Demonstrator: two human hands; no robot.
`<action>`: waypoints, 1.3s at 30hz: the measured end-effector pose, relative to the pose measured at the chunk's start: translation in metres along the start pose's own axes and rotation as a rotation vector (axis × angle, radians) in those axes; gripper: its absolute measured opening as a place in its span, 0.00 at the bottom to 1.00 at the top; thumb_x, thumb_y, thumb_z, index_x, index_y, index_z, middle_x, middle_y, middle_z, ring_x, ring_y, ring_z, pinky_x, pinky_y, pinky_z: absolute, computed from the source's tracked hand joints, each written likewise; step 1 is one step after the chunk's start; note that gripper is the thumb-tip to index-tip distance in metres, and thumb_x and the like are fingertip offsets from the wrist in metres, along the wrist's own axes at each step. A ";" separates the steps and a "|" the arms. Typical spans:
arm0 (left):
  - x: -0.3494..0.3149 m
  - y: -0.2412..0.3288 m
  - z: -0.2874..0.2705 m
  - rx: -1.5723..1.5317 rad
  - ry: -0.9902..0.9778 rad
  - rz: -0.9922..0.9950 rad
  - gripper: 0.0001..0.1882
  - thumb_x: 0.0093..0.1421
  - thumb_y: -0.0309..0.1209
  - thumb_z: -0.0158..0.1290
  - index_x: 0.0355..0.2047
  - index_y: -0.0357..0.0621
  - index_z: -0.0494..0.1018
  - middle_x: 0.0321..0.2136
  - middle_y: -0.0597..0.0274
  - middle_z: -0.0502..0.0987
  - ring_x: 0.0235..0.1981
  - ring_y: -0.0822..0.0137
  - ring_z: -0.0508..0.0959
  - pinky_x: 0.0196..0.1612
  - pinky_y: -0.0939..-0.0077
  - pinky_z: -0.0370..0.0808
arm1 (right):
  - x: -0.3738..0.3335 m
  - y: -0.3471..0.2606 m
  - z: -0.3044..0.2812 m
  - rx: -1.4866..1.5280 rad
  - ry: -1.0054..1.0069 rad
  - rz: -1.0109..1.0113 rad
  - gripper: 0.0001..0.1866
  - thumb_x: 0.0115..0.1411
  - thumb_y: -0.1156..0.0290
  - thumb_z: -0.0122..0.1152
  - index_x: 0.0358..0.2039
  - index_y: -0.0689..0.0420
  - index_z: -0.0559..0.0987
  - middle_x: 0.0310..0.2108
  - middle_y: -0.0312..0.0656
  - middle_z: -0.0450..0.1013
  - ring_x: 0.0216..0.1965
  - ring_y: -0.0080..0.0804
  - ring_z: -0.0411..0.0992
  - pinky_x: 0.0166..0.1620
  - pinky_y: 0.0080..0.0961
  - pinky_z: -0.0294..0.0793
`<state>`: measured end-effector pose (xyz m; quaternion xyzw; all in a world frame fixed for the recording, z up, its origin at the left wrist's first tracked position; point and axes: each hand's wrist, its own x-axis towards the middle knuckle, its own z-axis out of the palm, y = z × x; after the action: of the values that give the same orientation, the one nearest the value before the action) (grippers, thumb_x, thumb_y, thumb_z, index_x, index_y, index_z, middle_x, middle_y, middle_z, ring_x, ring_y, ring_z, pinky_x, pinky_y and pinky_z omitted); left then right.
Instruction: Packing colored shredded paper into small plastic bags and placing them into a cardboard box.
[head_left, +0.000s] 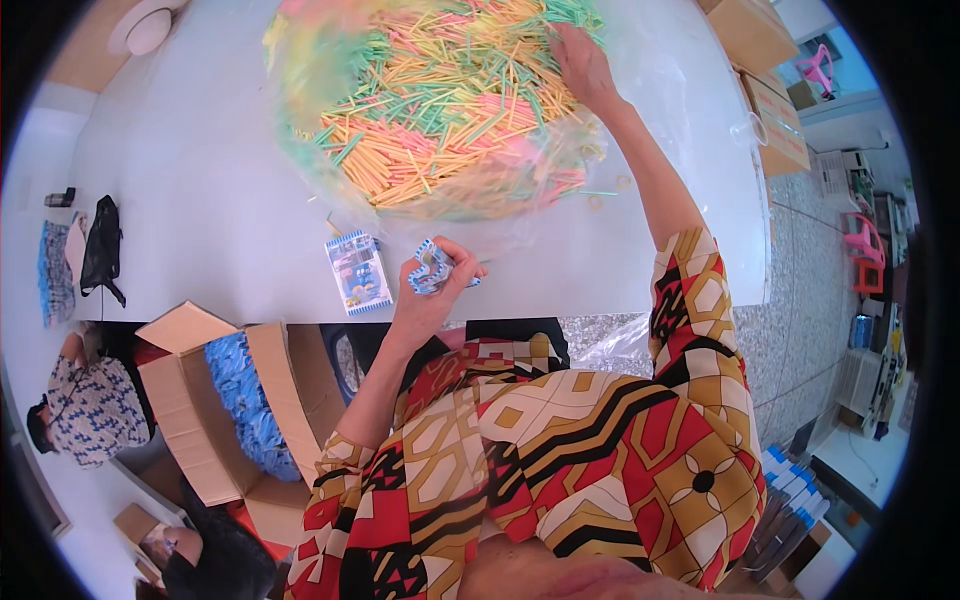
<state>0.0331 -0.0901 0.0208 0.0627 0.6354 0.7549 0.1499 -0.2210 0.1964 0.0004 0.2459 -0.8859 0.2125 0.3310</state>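
A large heap of thin pastel sticks (430,125), in yellow, orange, pink and green, lies in a spread clear plastic bag (470,200) on the table. At the heap's far right edge, my right hand (585,72) reaches down among the sticks; its fingertips are partly hidden, so its grip does not show. Near the table's front edge my left hand (432,295) is closed around a small blue-and-white packet (430,266), its striped end facing up. A flat packet (358,273) with blue striped ends lies just left of that hand.
An open cardboard box (190,425) full of blue packets (250,405) stands below the table's front edge at the left. Cartons (775,120) are stacked at the far right. A black bag (103,250) lies on the left; another person (95,410) is beyond the box.
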 end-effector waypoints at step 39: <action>-0.026 -0.002 0.038 0.037 -0.088 0.008 0.05 0.60 0.25 0.50 0.30 0.36 0.67 0.26 0.63 0.73 0.33 0.71 0.76 0.39 0.77 0.72 | -0.172 -0.149 -0.076 1.004 -0.054 0.727 0.08 0.61 0.69 0.53 0.39 0.58 0.76 0.20 0.28 0.63 0.25 0.14 0.61 0.29 0.11 0.61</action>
<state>0.0691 -0.0623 0.0282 0.1013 0.6419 0.7400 0.1736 0.0148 0.1707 -0.0340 0.0596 -0.7130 0.6961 0.0591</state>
